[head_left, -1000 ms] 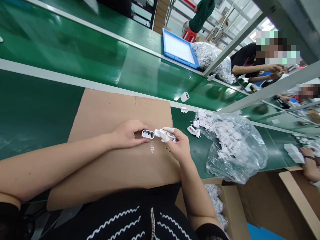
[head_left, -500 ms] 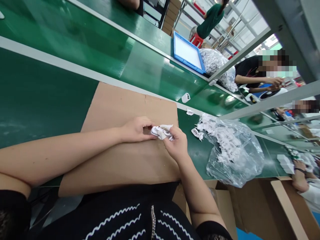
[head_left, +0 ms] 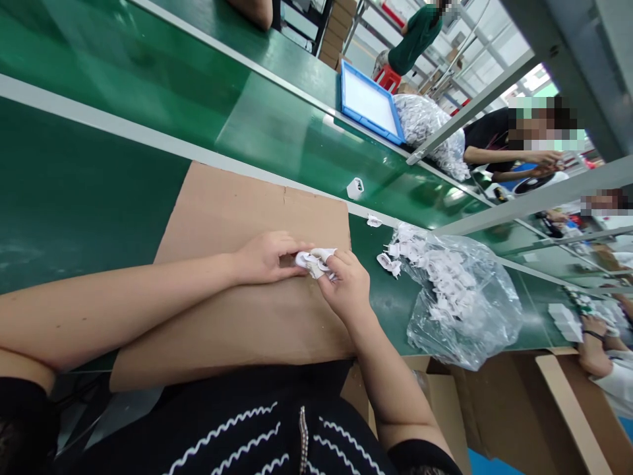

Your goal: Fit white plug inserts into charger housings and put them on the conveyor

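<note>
Over the cardboard sheet (head_left: 237, 323), both hands meet at a small white plastic part (head_left: 307, 262). My left hand (head_left: 264, 258) pinches its left end between thumb and fingertips. My right hand (head_left: 347, 280), with white covers on its thumb and a finger, grips the other end. The right fingers hide much of the part, so its exact kind is unclear. Similar white plastic pieces (head_left: 452, 277) lie heaped on a clear plastic bag (head_left: 494, 310) to the right. Two loose pieces (head_left: 389, 264) (head_left: 374, 221) rest on the green table between the sheet and the bag.
A white box-shaped housing (head_left: 355, 189) sits on the green belt (head_left: 281, 125) beyond a pale rail. Across it are a blue-rimmed tray (head_left: 370, 102) and a bag of white parts (head_left: 428, 128). Metal posts (head_left: 475, 105) cross at right. Co-workers sit farther off. An open carton (head_left: 499, 409) stands below.
The white housing and a seam on the belt have shifted left. My hands stay in nearly the same place, with the white part turned slightly between the fingers.
</note>
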The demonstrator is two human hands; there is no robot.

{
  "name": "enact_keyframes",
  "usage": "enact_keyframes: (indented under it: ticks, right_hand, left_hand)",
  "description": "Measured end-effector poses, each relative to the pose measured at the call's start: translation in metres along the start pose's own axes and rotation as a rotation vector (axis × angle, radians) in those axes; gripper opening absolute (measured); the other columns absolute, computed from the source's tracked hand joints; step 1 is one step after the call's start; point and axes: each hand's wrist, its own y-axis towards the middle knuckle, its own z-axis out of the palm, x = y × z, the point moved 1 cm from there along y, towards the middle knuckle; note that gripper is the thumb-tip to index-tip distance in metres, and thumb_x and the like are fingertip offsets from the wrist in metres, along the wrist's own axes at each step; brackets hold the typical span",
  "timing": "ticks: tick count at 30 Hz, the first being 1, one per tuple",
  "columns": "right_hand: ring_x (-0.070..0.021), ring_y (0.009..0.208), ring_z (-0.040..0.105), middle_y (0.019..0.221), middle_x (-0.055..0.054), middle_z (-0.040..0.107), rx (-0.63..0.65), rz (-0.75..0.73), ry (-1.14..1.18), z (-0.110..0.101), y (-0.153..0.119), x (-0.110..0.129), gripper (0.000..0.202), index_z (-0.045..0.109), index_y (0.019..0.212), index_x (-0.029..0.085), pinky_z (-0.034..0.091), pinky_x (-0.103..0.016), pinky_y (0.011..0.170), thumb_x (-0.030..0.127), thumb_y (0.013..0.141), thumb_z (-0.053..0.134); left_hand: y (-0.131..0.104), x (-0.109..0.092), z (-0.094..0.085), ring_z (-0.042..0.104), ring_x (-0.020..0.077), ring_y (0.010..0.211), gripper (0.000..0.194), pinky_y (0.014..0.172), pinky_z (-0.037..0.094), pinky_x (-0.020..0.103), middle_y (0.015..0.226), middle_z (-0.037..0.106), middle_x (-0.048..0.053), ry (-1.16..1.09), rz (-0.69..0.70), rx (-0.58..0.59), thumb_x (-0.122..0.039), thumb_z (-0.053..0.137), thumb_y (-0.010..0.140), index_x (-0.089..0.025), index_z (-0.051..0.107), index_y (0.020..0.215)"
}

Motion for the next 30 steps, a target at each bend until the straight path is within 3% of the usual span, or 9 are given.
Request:
enact_keyframes:
  ticks: [3,8,15,18,21,24,27,30]
  right_hand:
    - [-0.0218,0.082,0.056,0.086,-0.006,0.071,0.019,0.013,-0.075,-0.001,0.000,0.004,0.015,0.074,0.092,0.024,0.040,-0.031,0.068,0.026,0.092,0.059]
    - [-0.0213,0.083,0.056,0.085,-0.006,0.069,0.013,0.034,-0.065,0.001,-0.001,0.006,0.013,0.071,0.084,0.024,0.038,-0.031,0.066,0.024,0.091,0.060]
    - [-0.0206,0.087,0.060,0.091,-0.006,0.071,-0.082,0.107,0.123,0.017,-0.009,-0.002,0.018,0.076,0.101,0.024,0.045,-0.030,0.076,0.022,0.090,0.061]
    - [-0.0195,0.083,0.063,0.087,-0.004,0.072,-0.046,0.156,0.373,0.019,-0.003,-0.012,0.018,0.079,0.099,0.024,0.048,-0.030,0.076,0.026,0.085,0.067]
    - [-0.0193,0.084,0.067,0.094,-0.004,0.077,-0.012,0.316,0.795,0.020,0.005,-0.020,0.028,0.079,0.103,0.024,0.052,-0.031,0.077,0.035,0.077,0.075]
    - [-0.0154,0.072,0.064,0.097,-0.005,0.077,-0.135,0.548,1.160,0.019,0.009,-0.025,0.042,0.078,0.107,0.022,0.051,-0.029,0.066,0.044,0.071,0.080]
    - [-0.0087,0.059,0.051,0.087,-0.004,0.073,-0.241,0.671,1.306,0.015,0.011,-0.030,0.040,0.078,0.098,0.020,0.041,-0.022,0.052,0.046,0.068,0.081]
    - [-0.0075,0.056,0.045,0.082,-0.002,0.067,-0.202,0.705,1.396,0.009,0.013,-0.035,0.038,0.076,0.094,0.020,0.028,-0.020,0.044,0.048,0.068,0.078]
  left_hand:
    - [0.000,-0.006,0.001,0.066,0.0213,0.079,0.036,0.074,0.052,0.035,0.094,0.074,0.010,0.205,0.107,0.023,-0.038,0.058,0.100,-0.015,0.065,0.126]
    - [-0.001,-0.015,0.001,0.063,0.0243,0.078,0.038,0.068,0.048,0.037,0.082,0.070,0.010,0.511,0.152,0.030,-0.040,0.052,0.102,-0.008,0.066,0.119]
    - [0.000,-0.020,-0.001,0.062,0.0237,0.075,0.033,0.060,0.045,0.035,0.082,0.069,0.011,0.540,0.138,0.023,-0.037,0.055,0.100,-0.009,0.067,0.115]
    - [0.000,-0.020,-0.002,0.062,0.0227,0.076,0.032,0.064,0.049,0.035,0.085,0.070,0.010,0.428,0.100,0.030,-0.036,0.055,0.100,-0.011,0.067,0.118]
    - [0.001,-0.016,-0.003,0.063,0.0189,0.074,0.027,0.064,0.049,0.030,0.083,0.069,0.005,0.182,-0.042,0.053,-0.041,0.059,0.098,-0.017,0.071,0.104]
    - [0.010,0.000,-0.010,0.059,0.0154,0.062,0.031,0.056,0.044,0.027,0.072,0.066,0.001,0.015,-0.272,0.037,-0.048,0.066,0.091,-0.019,0.069,0.085]
    - [0.032,0.030,-0.028,0.059,0.0173,0.063,0.033,0.058,0.043,0.029,0.076,0.068,0.003,0.073,-0.477,-0.102,-0.052,0.069,0.084,-0.019,0.070,0.087]
    - [0.065,0.070,-0.053,0.063,0.0247,0.078,0.035,0.067,0.046,0.034,0.089,0.071,0.008,0.265,-0.643,-0.217,-0.053,0.069,0.082,-0.019,0.071,0.093]
